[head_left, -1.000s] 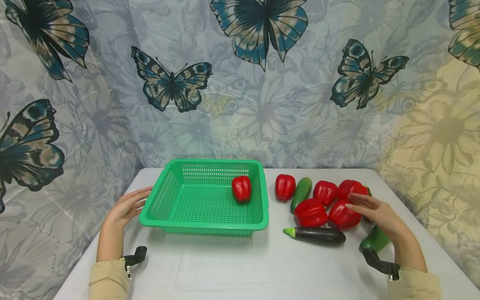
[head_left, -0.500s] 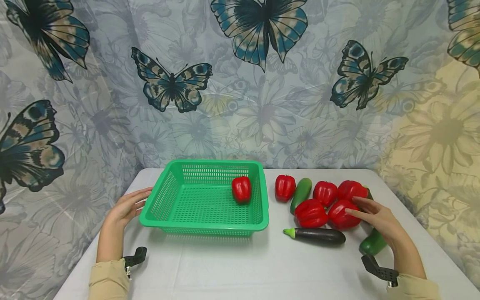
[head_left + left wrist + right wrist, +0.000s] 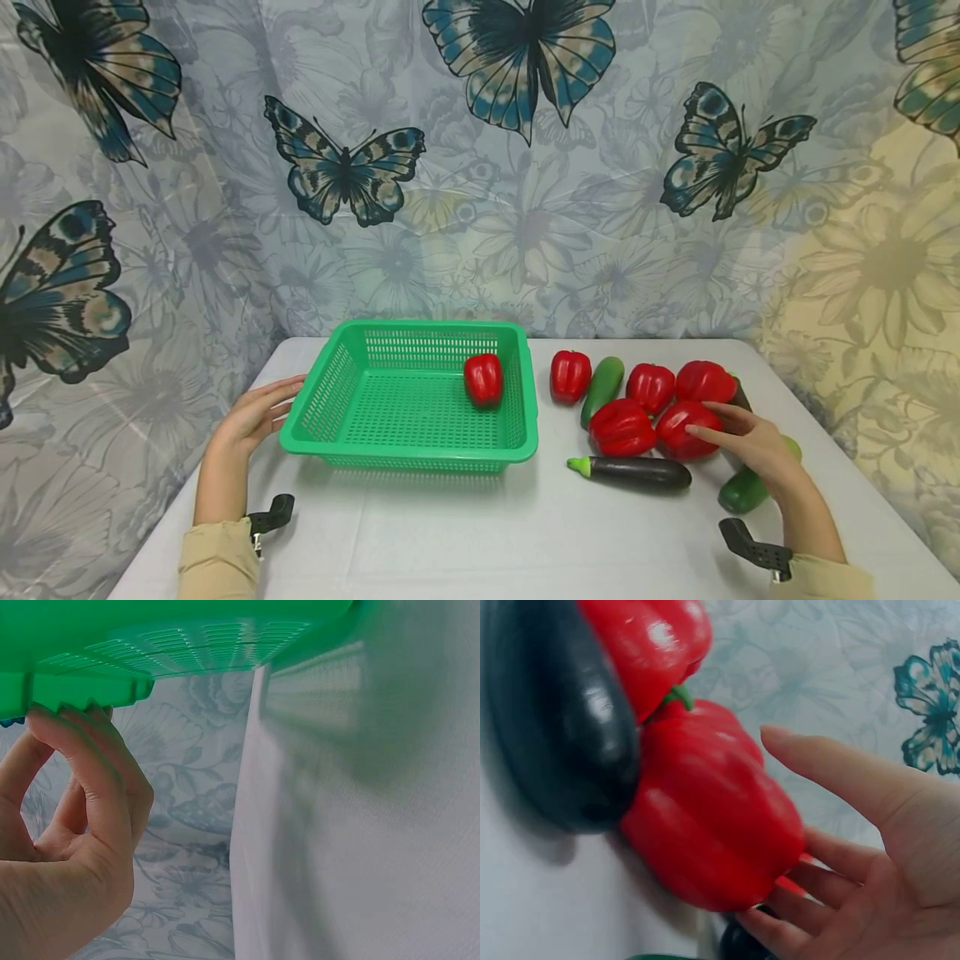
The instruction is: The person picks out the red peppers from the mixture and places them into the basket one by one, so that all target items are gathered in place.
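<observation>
A red bell pepper [image 3: 686, 432] lies in front of my right hand [image 3: 753, 437]. In the right wrist view my spread fingers [image 3: 799, 904] are at the far end of this pepper [image 3: 712, 817], while the thumb stands apart from its side. The pepper's green stem points away from the palm. My left hand [image 3: 251, 415] is at the left side of a green plastic basket [image 3: 420, 455]. Its fingertips reach the basket's rim [image 3: 82, 690] in the left wrist view, fingers gently bent. Another red bell pepper [image 3: 483, 381] sits in the basket's right part.
More red bell peppers [image 3: 622, 427] lie close together on the white table [image 3: 450, 542]. A dark eggplant [image 3: 641, 472] lies before them and a cucumber [image 3: 602, 390] among them. Another green cucumber [image 3: 744, 490] is partly hidden by my right arm. A butterfly-patterned cloth [image 3: 525, 208] hangs behind.
My right hand has moved down and slightly left, its fingers coming to the near red bell pepper and uncovering more of the cucumber beside my arm. The left hand has stayed at the basket.
</observation>
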The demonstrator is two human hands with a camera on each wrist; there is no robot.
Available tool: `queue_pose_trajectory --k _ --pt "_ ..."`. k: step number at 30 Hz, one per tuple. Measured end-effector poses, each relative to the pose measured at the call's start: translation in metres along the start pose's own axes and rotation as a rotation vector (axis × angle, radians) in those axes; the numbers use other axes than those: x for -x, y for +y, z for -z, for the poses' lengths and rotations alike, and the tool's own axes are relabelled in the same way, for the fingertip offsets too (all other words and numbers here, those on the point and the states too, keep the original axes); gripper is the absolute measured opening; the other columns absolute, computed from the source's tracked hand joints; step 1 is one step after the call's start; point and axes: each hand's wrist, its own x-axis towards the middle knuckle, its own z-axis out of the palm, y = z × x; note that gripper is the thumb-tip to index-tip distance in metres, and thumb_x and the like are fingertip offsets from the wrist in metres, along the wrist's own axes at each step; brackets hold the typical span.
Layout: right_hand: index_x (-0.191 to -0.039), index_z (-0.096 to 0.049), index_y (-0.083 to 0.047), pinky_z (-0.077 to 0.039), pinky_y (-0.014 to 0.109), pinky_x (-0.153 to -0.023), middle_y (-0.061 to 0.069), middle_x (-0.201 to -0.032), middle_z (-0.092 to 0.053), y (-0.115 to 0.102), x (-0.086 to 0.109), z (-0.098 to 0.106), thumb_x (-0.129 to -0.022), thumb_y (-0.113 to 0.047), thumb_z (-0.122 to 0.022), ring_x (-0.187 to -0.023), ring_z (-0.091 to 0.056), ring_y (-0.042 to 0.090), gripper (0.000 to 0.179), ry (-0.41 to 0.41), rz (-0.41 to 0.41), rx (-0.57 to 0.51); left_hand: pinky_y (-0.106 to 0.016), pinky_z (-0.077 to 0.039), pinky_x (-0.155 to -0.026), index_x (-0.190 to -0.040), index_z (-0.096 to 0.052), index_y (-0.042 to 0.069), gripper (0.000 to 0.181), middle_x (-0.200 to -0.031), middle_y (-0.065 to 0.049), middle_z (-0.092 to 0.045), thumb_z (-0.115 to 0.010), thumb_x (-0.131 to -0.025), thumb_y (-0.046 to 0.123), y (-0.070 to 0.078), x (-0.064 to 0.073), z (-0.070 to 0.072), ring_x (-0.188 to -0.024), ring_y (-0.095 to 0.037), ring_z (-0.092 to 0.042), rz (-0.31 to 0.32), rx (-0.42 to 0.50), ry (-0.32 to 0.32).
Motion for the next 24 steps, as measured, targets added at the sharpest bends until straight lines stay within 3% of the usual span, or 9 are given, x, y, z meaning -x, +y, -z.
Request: queue_pose_trajectory --k 9,19,24 --pt "-0.155 -0.018 -0.002 -0.032 0.070 -0.104 0.037 -0.154 -0.016 0.005 -0.001 -0.011 -0.090 -0.054 -0.063 -0.138 -0.019 0.056 0.095 -0.007 0.040 -0.011 -0.021 -0.053 -0.083 -0.113 -0.070 0.034 0.019 -0.101 0.027 -0.065 -0.064 -0.096 0.028 -0.001 0.000 0.000 -0.095 0.004 -0.063 0.000 -0.005 0.000" --pt "-0.156 -0.007 -0.002 -0.038 0.068 -0.101 0.037 -0.153 -0.020 0.006 -0.003 -0.019 -0.090 -0.050 -0.064 -0.136 -0.024 0.056 0.100 -0.059 0.087 0.000 -0.022 -0.053 -0.083 -0.108 -0.070 0.035 0.016 -0.101 0.025 -0.066 -0.063 -0.097 0.027 -0.002 -0.004 0.002 -0.096 0.002 -0.065 -0.004 0.000 -0.008" --pt "-0.157 -0.009 -0.004 -0.039 0.067 -0.100 0.035 -0.152 -0.023 0.005 -0.003 -0.022 -0.090 -0.047 -0.066 -0.135 -0.026 0.055 0.098 -0.051 0.123 -0.005 -0.022 -0.054 -0.083 -0.107 -0.071 0.035 0.016 -0.101 0.025 -0.067 -0.063 -0.096 0.026 -0.003 -0.004 0.003 -0.095 0.002 -0.065 -0.002 0.007 0.000"
